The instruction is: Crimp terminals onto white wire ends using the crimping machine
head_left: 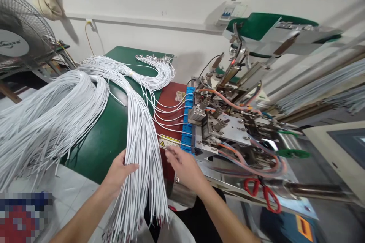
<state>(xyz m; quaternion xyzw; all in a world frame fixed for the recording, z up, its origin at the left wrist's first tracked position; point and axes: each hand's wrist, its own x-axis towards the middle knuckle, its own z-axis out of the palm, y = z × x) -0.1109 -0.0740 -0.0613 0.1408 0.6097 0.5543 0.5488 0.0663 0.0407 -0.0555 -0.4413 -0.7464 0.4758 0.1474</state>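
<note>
A thick bundle of white wires point(142, 125) hangs over the near edge of the table. My left hand point(119, 171) is closed around the bundle's left side, with the thumb across the front. To the right of the bundle, my right hand point(184, 167) is just below a yellow warning label point(169, 141). Its fingers are half bent and slightly apart, and I see nothing between them. Several single wires run from the bundle into a row of blue wire holders point(187, 121) on the machine point(225, 125). The bundle's loose lower ends show reddish tips.
Another heap of white wires point(57, 110) drapes over the left of the green tabletop point(94, 152). A fan point(23, 34) stands at the far left. Red-handled scissors point(264, 193) lie at the machine's near edge. A screen unit point(342, 152) is at right.
</note>
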